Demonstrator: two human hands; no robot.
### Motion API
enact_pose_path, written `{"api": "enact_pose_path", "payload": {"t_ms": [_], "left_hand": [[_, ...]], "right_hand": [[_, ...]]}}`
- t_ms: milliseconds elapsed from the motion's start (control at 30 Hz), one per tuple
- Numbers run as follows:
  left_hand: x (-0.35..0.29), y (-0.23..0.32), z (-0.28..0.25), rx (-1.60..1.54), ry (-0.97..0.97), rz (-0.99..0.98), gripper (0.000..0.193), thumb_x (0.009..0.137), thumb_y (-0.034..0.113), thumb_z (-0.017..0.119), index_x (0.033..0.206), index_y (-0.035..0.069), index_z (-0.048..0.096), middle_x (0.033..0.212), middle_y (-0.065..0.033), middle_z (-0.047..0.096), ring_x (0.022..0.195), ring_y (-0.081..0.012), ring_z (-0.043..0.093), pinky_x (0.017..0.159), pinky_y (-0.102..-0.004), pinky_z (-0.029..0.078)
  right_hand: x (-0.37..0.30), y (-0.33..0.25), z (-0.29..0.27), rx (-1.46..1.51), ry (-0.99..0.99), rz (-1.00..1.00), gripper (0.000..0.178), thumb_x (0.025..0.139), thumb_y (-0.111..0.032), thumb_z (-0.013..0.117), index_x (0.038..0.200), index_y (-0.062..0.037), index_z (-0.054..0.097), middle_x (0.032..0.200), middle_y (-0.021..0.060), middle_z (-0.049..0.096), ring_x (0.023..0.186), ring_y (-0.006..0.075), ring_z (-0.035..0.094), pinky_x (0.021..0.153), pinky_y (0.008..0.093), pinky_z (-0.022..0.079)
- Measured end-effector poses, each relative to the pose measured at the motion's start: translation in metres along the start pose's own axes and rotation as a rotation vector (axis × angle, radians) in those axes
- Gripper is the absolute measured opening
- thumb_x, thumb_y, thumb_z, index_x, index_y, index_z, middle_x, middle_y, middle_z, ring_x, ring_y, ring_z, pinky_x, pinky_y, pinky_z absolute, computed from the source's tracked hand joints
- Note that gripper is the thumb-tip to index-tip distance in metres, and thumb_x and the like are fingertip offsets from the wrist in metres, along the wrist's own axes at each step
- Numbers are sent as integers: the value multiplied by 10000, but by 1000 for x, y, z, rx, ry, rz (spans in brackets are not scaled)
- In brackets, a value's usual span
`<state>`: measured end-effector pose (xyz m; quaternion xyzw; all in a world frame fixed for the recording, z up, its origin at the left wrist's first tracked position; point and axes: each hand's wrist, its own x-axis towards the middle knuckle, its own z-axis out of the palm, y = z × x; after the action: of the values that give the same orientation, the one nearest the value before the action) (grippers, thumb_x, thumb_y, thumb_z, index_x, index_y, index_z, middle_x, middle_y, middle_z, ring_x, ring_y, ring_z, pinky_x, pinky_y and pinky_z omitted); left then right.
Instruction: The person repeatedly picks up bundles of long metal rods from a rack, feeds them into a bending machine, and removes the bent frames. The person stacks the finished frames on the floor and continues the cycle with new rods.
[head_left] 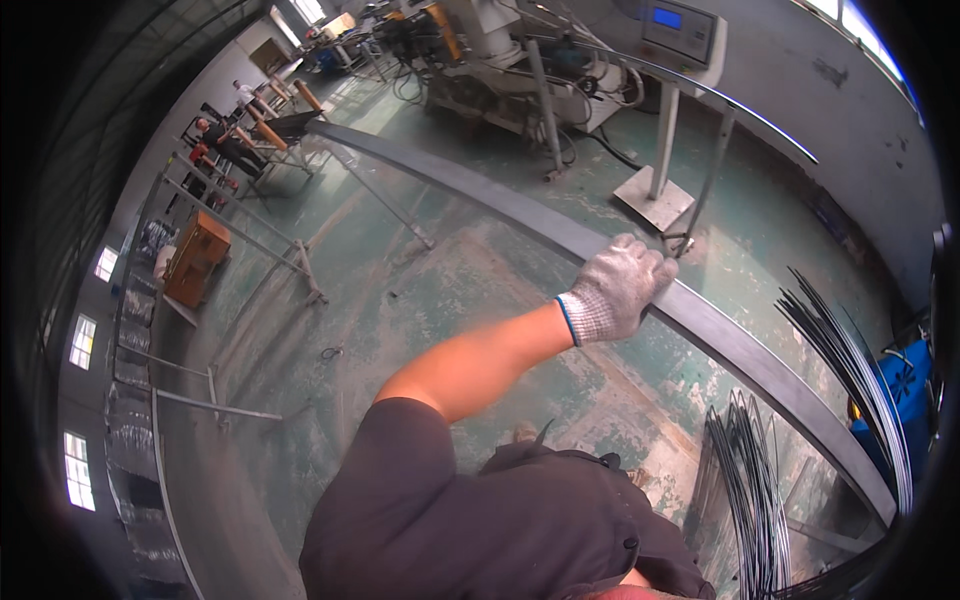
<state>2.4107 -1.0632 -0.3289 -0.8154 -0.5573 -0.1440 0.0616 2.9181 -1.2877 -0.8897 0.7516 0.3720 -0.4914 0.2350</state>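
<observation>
A long grey metal profile (480,195) runs slantwise across the view, from the far upper left to the near lower right. My left hand (622,285), in a pale, soiled knit glove with a blue cuff edge, is closed over it, a little right of the middle. The fingers bend over the profile's far edge, and the thumb side cannot be made out. My left arm reaches out across my body in a dark short sleeve. My right hand is out of view.
Bundles of thin metal strips (748,490) stand at the lower right, near a blue object (905,380). Beyond the profile are a control box (680,35) on a post and a large machine (500,80). A wooden box (197,258) and people (228,140) are at the left.
</observation>
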Motion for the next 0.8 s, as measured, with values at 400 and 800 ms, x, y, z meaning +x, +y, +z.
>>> {"api": "enact_pose_path", "payload": {"t_ms": [400,800], "left_hand": [[-167,-193,-1,24,272,-125,746,889,140,563,1611,65,390,1764,-165,249,1620,-370,230,1351,-513,127],[-719,-333,253,-216,-414,-1566,328,904,187,601,1153,43,761,1072,-228,767,1001,-423,733,892,-494,582]], "right_hand": [[-152,-278,-49,560,251,-282,321,934,-151,697,1231,-34,659,683,28,581,476,152,513,412,338,383],[-194,-621,80,-129,-21,-246,127,912,-200,690,918,-74,691,661,67,604,506,253,561,483,444,445]]}}
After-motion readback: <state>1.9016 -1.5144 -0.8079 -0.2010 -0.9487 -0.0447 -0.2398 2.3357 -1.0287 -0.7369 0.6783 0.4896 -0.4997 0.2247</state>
